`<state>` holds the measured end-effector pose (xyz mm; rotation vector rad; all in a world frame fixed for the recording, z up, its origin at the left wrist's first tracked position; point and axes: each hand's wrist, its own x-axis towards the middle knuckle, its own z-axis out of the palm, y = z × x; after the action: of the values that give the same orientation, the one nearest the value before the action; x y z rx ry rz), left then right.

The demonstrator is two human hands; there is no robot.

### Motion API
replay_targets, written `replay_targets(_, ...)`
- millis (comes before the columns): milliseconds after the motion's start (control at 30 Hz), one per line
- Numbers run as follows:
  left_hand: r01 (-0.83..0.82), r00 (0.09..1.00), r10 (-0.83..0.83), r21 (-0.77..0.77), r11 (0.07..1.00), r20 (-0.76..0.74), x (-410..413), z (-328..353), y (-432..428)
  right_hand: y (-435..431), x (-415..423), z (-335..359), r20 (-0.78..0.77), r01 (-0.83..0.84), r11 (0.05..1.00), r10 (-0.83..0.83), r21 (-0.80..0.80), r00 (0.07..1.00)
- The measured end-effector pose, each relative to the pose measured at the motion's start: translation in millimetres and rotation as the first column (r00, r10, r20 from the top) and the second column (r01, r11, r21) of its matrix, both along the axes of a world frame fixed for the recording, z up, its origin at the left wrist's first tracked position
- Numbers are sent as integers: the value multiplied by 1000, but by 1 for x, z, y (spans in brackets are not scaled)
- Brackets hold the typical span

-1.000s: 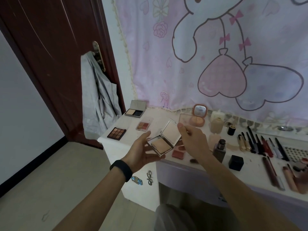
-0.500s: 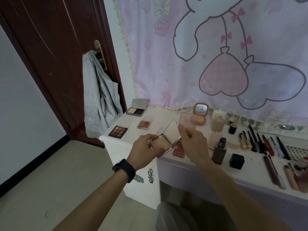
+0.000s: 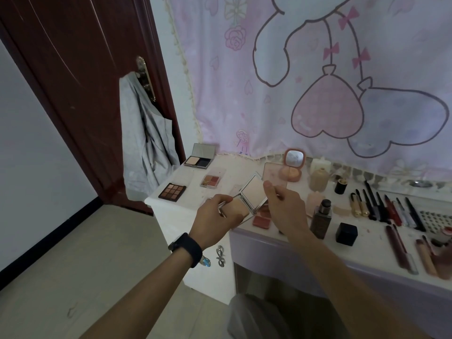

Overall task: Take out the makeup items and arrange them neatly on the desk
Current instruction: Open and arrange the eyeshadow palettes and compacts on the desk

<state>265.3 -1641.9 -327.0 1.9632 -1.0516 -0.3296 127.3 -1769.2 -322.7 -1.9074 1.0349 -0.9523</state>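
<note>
Since 1 s ago: left hand (image 3: pixel 215 216) rolled from beneath the compact (image 3: pixel 253 193) to over its base.

Counter (image 3: pixel 374 243): mostly laid out, pencils (image 3: pixel 391 206) rowed at right, palettes at left. The open compact is left to place; it is held above the front edge.

Left hand grips the base; right hand (image 3: pixel 285 209) pinches the lid.

Judged free room: a bare patch beside the nine-pan palette (image 3: pixel 172 191), close to the edge.

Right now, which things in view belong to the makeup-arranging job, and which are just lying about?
Job: silver square powder compact, open, held by left hand and right hand; brown nine-pan eyeshadow palette; black cube jar; white desk.
Lying about: grey hanging garment; dark red wooden door; pink cartoon curtain.
</note>
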Motion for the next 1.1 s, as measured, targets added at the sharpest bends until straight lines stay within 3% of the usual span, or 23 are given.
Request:
replay_targets(200,70,997,-70,24,997,-11,-1,3,1,-3,-2,-1,31,-27,999,26,45,999)
replay_targets(633,134,942,-213,293,947,259,16,11,-6,-3,2,8,57,-158,981,152,115,987)
replay_targets(1000,47,903,-175,317,947,391,41,33,-44,-19,35,32,108,-315,948,307,57,945)
replay_targets(1100,15,901,-157,331,943,405,53,40,-55,-31,49,38,159,-329,936,308,128,938)
